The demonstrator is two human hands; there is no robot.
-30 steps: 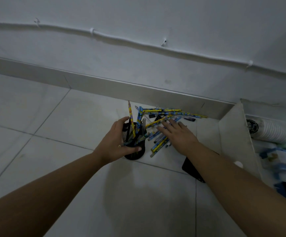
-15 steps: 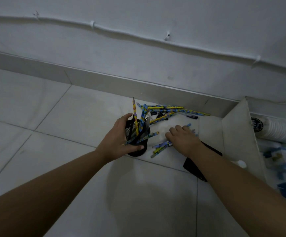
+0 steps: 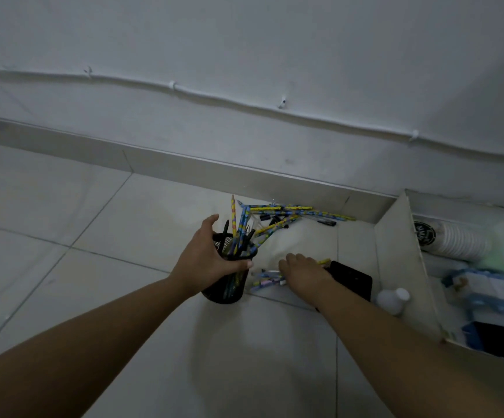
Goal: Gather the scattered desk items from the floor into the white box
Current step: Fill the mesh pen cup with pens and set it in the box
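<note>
Black mesh pencil cup [image 3: 226, 288] on smooth, glossy floor tiles [image 3: 100, 224].

Open tiled floor [image 3: 94, 230] leftward; rightward, black pad [image 3: 351, 279], white bottle [image 3: 392, 300], upright box flap [image 3: 395, 251].

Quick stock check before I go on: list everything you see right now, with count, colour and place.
mesh pen cup: one, black, on the floor, holding several pencils and pens
loose pencils: a pile, mostly blue and yellow, on the floor by the skirting; count unclear
pencils under hand: a few, blue and yellow, beside the cup
flat black item: one, black, on the floor right of the hand
small bottle: one, white, against the box wall
white box: one, far right, with a paper cup stack inside
left hand: grips the cup
right hand: curled round pencils
</note>
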